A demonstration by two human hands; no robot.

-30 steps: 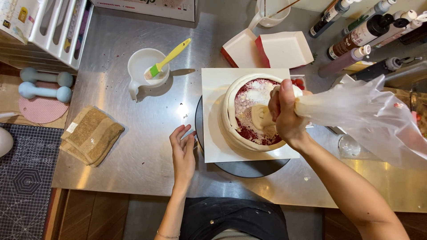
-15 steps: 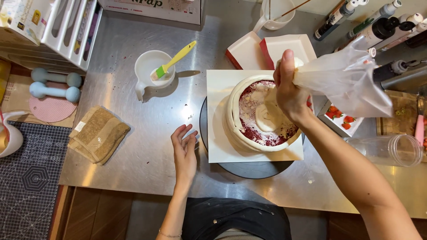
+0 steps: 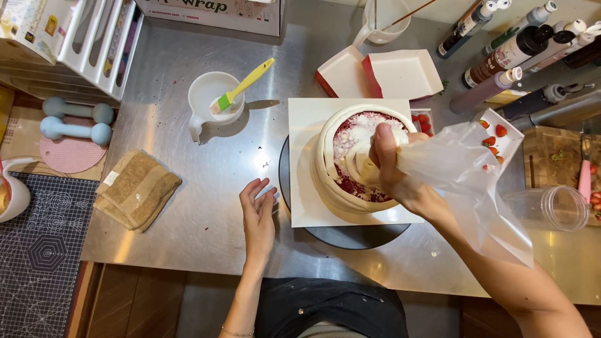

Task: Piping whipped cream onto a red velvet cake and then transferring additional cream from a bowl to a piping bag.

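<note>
Right hand [image 3: 393,164] gripping piping bag [image 3: 466,175] over cake [image 3: 354,156], left hand [image 3: 258,211] loose, fingers spread, at nine o'clock of turntable [image 3: 338,235], jug [image 3: 210,100] at ten o'clock

Head view, seemingly straight down, close above counter [image 3: 188,188]

White wrap box [image 3: 210,12] at table's back edge. Pale carton [image 3: 28,25] far left; labelled bottles [image 3: 507,53] back right.
</note>
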